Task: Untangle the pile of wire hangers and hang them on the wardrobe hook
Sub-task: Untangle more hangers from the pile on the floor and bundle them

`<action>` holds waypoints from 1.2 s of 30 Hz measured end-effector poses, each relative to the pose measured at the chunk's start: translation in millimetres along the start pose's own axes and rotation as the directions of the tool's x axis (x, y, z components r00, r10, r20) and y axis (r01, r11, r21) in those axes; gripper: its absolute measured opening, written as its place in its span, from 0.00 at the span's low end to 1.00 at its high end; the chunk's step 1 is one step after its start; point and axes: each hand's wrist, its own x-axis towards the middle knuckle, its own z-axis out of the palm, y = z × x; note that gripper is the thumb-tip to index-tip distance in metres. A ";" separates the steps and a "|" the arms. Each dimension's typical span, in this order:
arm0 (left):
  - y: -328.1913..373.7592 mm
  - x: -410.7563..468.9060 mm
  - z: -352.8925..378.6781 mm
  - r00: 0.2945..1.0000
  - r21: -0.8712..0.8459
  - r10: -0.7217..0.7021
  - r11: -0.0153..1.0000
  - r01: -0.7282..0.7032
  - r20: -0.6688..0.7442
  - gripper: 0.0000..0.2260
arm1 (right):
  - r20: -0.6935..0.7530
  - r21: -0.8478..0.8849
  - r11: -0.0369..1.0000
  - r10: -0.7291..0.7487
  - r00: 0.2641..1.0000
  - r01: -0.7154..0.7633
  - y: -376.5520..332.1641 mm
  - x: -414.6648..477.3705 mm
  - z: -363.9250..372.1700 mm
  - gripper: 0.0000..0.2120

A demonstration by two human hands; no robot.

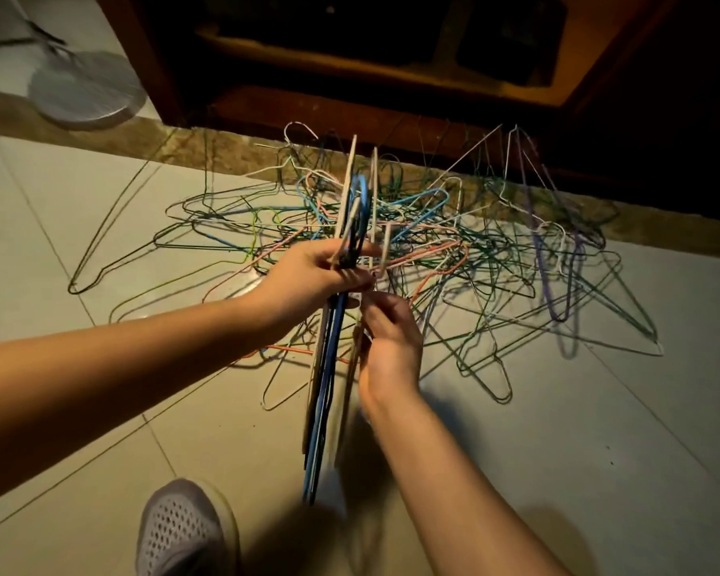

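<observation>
Hangers free of the tangle form a bundle (329,388) nearest you, its long wires running down toward your shoe (184,530) on the tiled floor (558,430). Your left hand (308,272) grips this bundle near the necks, fingers (344,278) curled round the wires. That seems meant to keep the hooks lined up and pointing away from you, so the whole set can go on a hook in one move. Your right hand (391,338) is just below it, its fingers (375,313) bent in against the bundle. They look to be pinching one wire, probably to seat it among the others, though the contact is too small to read for sure. Past your hands, the pile (474,259) lies spread on the floor against the foot of the wardrobe (350,114). It holds many thin coloured frames, crossed and looped through each other, so most of the task appears to remain. Keep the bundle lifted clear of the pile, or its free ends may catch there. A round stand base (88,89) sits far left. No wardrobe hook is in view.
</observation>
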 end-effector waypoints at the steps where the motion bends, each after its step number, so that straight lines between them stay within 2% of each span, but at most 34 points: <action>1: -0.6 0.7 -0.9 1.000 -0.006 -0.008 1.000 0.008 0.000 0.14 | -0.002 -0.022 1.000 0.006 1.000 -0.006 1.3 1.0 -1.1 0.14; 5: -2.9 1.3 -2.6 1.000 -0.020 0.001 1.000 0.000 0.030 0.17 | 0.035 -0.077 0.997 0.024 0.999 -0.021 1.5 3.9 -0.4 0.13; 7: -3.1 -0.3 -0.6 1.000 -0.020 0.009 1.000 -0.008 0.027 0.17 | 0.135 -0.134 0.990 -0.016 0.991 0.034 -2.1 2.8 2.2 0.12; 9: -2.7 -0.8 -1.0 0.999 -0.002 0.033 0.999 -0.033 -0.038 0.14 | 0.228 -0.289 0.951 -0.039 0.973 0.106 -5.8 5.5 1.8 0.12; 11: -2.1 0.4 -6.8 0.993 0.009 0.050 0.999 -0.050 -0.107 0.12 | 0.308 -0.572 0.774 -0.106 0.945 0.273 -12.4 15.6 -5.9 0.11; 13: -1.5 1.9 -15.5 0.987 -0.011 0.046 0.999 -0.048 -0.156 0.12 | 0.362 -0.708 0.580 -0.192 0.912 0.403 -21.5 34.6 -18.3 0.11; 15: -1.4 1.8 -23.3 0.982 -0.035 0.035 0.998 -0.042 -0.187 0.12 | 0.375 -0.774 0.479 -0.182 0.909 0.415 -26.3 58.0 -31.5 0.14; 17: -2.9 -0.7 -30.6 0.977 -0.030 0.035 0.999 -0.042 -0.209 0.11 | 0.406 -0.864 0.299 -0.065 0.911 0.406 -22.1 77.2 -45.4 0.20; 19: -6.6 -4.2 -40.0 0.970 -0.024 0.031 0.999 -0.038 -0.242 0.10 | 0.454 -0.890 0.093 0.083 0.887 0.447 -15.2 88.4 -60.2 0.26; 21: -12.0 -7.2 -51.2 0.960 -0.021 0.015 1.000 -0.022 -0.279 0.10 | 0.499 -0.858 -0.017 0.208 0.841 0.513 -10.2 92.8 -71.1 0.27; 23: -18.3 -9.8 -60.9 0.951 -0.020 -0.006 1.000 0.000 -0.311 0.09 | 0.542 -0.790 -0.147 0.286 0.790 0.596 -4.5 92.7 -76.7 0.24; 25: -25.1 -12.0 -67.5 0.943 -0.037 -0.032 0.999 0.021 -0.331 0.08 | 0.583 -0.726 -0.246 0.276 0.765 0.642 3.4 90.7 -78.1 0.18; 28: -33.2 -16.6 -70.3 0.940 -0.045 -0.058 0.998 0.045 -0.335 0.08 | 0.631 -0.694 -0.267 0.223 0.743 0.669 8.8 89.4 -78.1 0.12; 31: -35.5 -19.5 -73.1 0.941 -0.053 -0.042 0.998 0.026 -0.335 0.07 | 0.677 -0.669 -0.249 0.184 0.712 0.700 7.7 91.8 -77.7 0.11; 36: -33.7 -22.2 -89.1 0.927 -0.071 0.007 0.997 -0.036 -0.375 0.06 | 0.786 -0.617 -0.065 -0.103 0.610 0.784 -1.1 93.6 -68.3 0.09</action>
